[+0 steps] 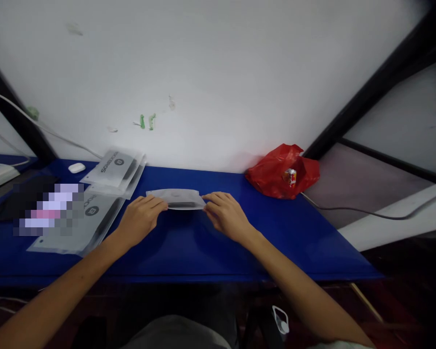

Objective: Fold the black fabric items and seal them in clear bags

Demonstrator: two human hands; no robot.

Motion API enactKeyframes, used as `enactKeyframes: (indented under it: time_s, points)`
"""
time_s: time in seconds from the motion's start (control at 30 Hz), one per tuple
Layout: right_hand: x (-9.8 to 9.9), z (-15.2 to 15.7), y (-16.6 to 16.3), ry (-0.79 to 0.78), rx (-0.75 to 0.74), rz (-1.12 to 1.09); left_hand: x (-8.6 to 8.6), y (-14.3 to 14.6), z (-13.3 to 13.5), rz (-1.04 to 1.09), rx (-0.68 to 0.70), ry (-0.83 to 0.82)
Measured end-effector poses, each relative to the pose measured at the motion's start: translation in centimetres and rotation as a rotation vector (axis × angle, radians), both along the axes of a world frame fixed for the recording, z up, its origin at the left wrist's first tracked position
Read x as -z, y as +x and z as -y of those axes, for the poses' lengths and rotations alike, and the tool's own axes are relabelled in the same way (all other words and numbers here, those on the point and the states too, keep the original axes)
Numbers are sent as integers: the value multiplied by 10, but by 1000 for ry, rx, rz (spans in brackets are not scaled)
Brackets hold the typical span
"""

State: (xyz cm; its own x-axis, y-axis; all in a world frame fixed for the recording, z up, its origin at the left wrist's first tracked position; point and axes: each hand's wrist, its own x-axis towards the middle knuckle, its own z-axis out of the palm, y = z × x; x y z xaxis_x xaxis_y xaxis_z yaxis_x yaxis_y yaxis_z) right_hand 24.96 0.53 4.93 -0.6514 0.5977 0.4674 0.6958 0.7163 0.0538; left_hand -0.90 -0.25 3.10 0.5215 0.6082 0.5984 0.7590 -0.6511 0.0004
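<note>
Nearest you: your forearms [76, 286] reach out over the near edge of the blue worktop [189, 252].
Left hand [141, 219]: fingers curled in, pinching the left end of the grey pouch [176, 198].
Right hand [227, 215]: fingers closed on the pouch's right end — the same light pinch.
Pouch: mid-worktop, toward the far side, spanning the gap between your hands; whether it rests on the surface, you cannot tell.
Risk: in my judgement the slick film could slip from fingertip holds, or crease if you pull unevenly.
Around: grey packets [112, 170] stacked far left, a white case [76, 167] beside them, a red bag [281, 170] far right, a cable [366, 213] trailing right — nothing lies between your hands.
</note>
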Motion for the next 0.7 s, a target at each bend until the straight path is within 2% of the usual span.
enactKeyframes:
  time_s: [0.17, 0.27, 0.47, 0.57, 0.7]
  points:
    - [17, -16, 16, -134, 117, -169, -6, 1, -5, 48, 53, -277]
    - [32, -26, 25, -218, 192, -237, -9, 2, -17, 32, 11, -342]
    - [59, -34, 31, -337, 246, -160, 15, 6, -46, -55, -17, -392]
    - [63, -32, 30, -366, 270, -169, 24, 7, -46, -59, -57, -485]
    - [63, -31, 30, -404, 293, -206, 25, 10, -40, -71, -89, -532]
